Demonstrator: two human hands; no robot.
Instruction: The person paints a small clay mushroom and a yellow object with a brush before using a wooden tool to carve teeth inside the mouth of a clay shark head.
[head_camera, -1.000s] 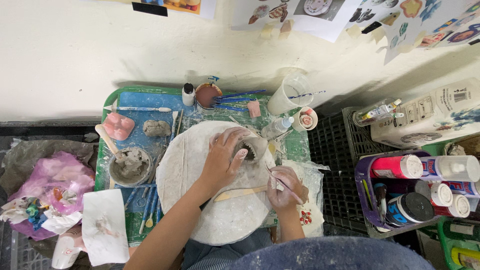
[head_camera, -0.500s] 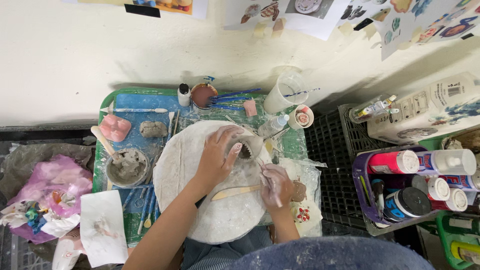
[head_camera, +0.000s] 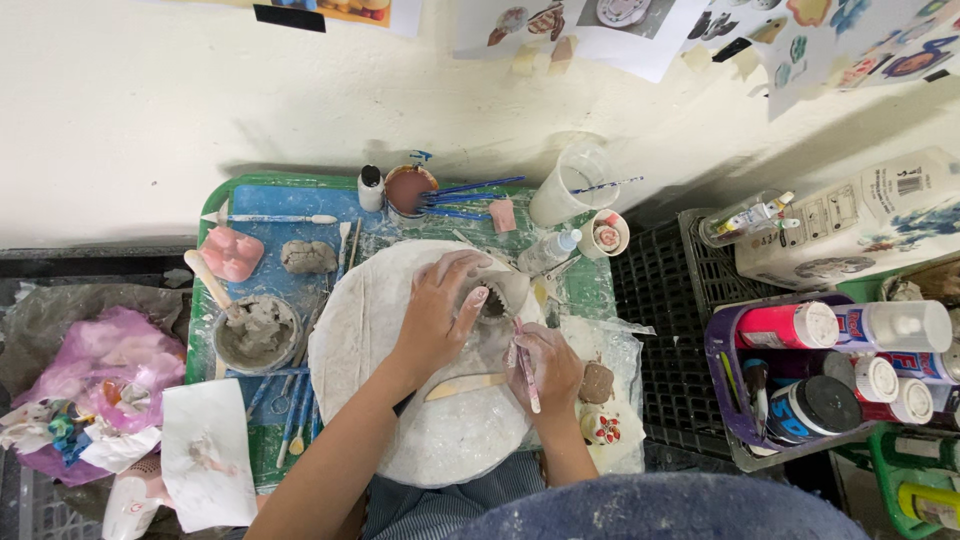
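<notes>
A single head-worn camera is looking almost straight down from above the person's own hands, facing toward the pale wall that is running across the top of the frame beyond them. It is sitting close enough that the left hand and right hand are filling the centre, over the round white board. The green tray is spreading to their left, and the black crate is lying to their right. There being only one view, no part of the scene is being shared with another.
</notes>
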